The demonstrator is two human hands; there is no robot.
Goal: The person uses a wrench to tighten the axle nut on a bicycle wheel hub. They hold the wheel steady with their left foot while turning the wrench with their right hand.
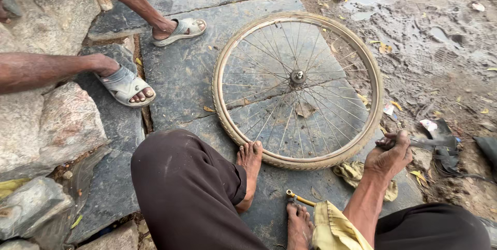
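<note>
one wheel (298, 90), two sandals (126, 85)

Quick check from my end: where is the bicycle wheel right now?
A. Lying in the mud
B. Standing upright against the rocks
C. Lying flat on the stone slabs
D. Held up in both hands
C: the bicycle wheel lies flat on the stone slabs, hub up, while the right hand grips a dark tool just past its rim.
</note>
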